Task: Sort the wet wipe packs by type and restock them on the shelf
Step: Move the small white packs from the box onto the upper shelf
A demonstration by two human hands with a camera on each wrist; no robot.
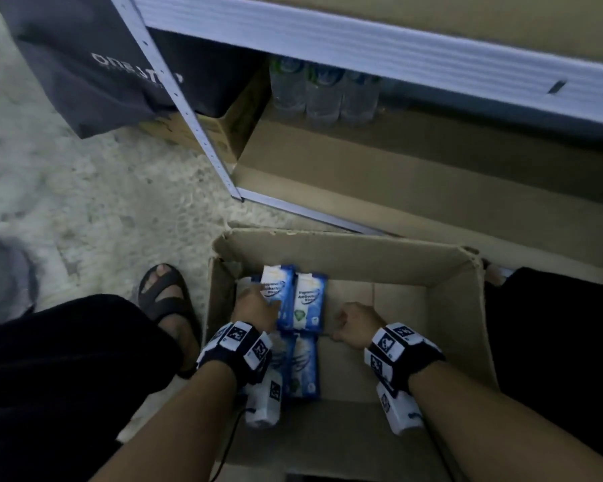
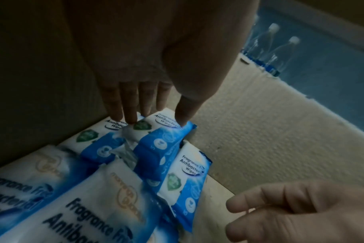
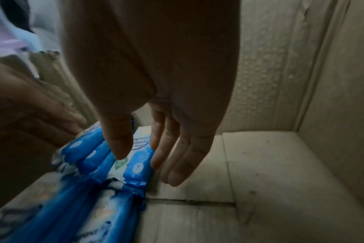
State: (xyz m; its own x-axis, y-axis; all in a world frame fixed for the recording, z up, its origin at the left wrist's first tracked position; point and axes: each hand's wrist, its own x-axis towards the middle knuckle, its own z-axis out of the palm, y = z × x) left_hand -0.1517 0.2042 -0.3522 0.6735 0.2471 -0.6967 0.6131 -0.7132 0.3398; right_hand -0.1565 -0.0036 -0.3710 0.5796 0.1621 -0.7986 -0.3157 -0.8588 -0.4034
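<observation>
Blue-and-white wet wipe packs (image 1: pixel 310 300) flat, side by side, at box's left side.

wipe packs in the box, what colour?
Blue and white, with a small green shield mark: wet wipe packs in the cardboard box. Clearest in the left wrist view.

In the head view the left hand (image 1: pixel 255 306) covers the lower part of one wet wipe pack (image 1: pixel 275 287), and its wrist band hides much of the packs nearer the body (image 1: pixel 303 363). The nearest packs' print in the left wrist view is blurred and cut off by the frame edge. The bottles (image 1: pixel 322 92) under the shelf (image 1: pixel 397 46) are dim, their labels unreadable.
</observation>
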